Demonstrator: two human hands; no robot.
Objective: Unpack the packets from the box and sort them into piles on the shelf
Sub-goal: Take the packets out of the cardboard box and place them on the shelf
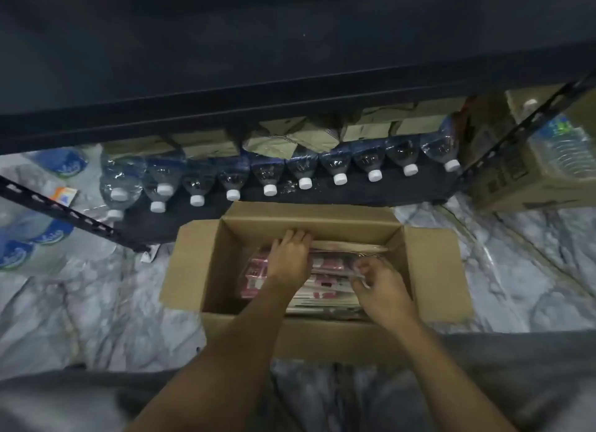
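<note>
Forearms (225, 351): being stretched up from the bottom edge of the frame into the open box (432, 270).
Left grip (289, 257): being curled over the far edge of the packets (329, 265), at centre frame.
Right grip (382, 286): being clenched on a packet's wrapper edge, just right of centre.
Packets: pink and white, being held stacked inside the box; none can be seen on the shelf (225, 60).
Progress: judged barely begun; lifting out and sorting into piles are being left to do.
Surface: marbled floor (96, 302), on which the box is being rested.
Room: dim; the dark shelf is spanning the upper frame, bottles (304, 173) are being stored beneath it, and another carton (516, 180) is at the right.
</note>
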